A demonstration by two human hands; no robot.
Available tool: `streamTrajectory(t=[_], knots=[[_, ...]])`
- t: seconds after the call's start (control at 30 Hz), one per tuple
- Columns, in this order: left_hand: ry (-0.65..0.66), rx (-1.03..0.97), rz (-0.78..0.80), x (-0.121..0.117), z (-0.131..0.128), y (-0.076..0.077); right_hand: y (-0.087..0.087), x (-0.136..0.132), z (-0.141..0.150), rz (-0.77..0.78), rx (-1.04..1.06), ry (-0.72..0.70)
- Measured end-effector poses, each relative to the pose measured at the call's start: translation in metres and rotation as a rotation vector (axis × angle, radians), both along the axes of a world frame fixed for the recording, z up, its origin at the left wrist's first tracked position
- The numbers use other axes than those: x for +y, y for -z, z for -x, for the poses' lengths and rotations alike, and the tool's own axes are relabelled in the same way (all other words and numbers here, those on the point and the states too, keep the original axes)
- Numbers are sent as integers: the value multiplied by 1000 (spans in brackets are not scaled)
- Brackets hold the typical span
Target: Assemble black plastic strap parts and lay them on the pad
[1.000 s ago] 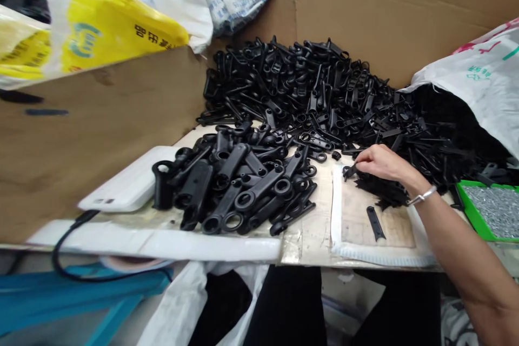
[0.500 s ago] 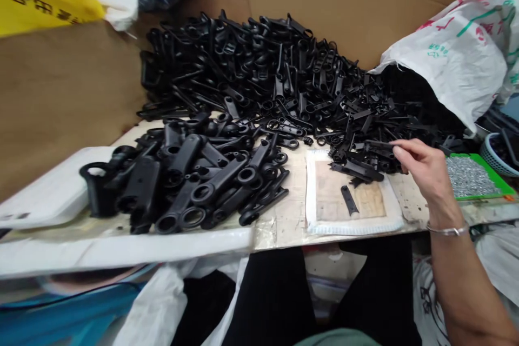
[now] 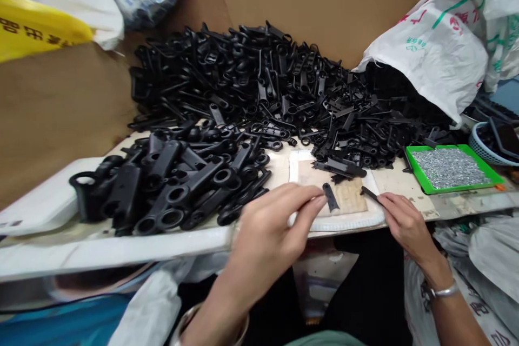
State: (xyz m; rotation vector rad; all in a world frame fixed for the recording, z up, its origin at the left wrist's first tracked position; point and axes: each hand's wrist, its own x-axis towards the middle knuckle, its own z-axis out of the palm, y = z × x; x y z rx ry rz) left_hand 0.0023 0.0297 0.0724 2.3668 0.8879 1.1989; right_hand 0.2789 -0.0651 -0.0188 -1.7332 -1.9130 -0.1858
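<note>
My right hand (image 3: 409, 224) pinches one end of a flat black plastic piece (image 3: 372, 195), held edge-on over the right side of a white-edged pad (image 3: 344, 221). My left hand (image 3: 279, 221) is in front of the pad's left side, thumb and index finger pressed together. Whatever is between those fingertips, if anything, is too small to make out. Just beyond them a small black plate (image 3: 331, 198) with a notched end lies on the pad. More flat black pieces (image 3: 340, 166) rest across the pad's back edge.
Larger black handle-like parts (image 3: 194, 178) are heaped at the left, with a tall pile (image 3: 227, 70) behind. At the right are a green tray (image 3: 425, 186) of small silvery metal bits, a blue basket (image 3: 486, 143) and a white sack (image 3: 438, 59). Cardboard (image 3: 300, 0) walls the back.
My right hand has drawn the black piece from the pile toward me, over the pad. My left hand has come into view from below. The view has shifted slightly to the right.
</note>
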Motion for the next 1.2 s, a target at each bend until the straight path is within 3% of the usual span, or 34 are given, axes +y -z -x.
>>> streamTrajectory(t=[0.13, 0.27, 0.43, 0.57, 0.73, 0.93, 1.03, 1.1, 1.2], knots=[[121, 309, -49, 45, -63, 9, -2, -2, 5, 37, -30, -4], [75, 543, -128, 78, -122, 20, -8, 2, 15, 49, 12, 55], [91, 609, -182, 95, -158, 29, -14, 10, 25, 91, 67, 98], [102, 590, -146, 103, -155, 39, -14, 11, 23, 112, 154, 75], [93, 519, -69, 109, -145, 46, -12, 8, 20, 52, 442, 91], [153, 369, -42, 108, -142, 43, -12, 12, 23, -19, 1013, 217], [114, 244, 5, 99, -131, 38, -15, 15, 27, -105, 1122, 252], [99, 1, 183, 87, -121, 37, -20, 17, 35, -160, 1102, 280], [182, -496, 688, 64, -106, 39, -31, 23, 55, -242, 1025, 306]])
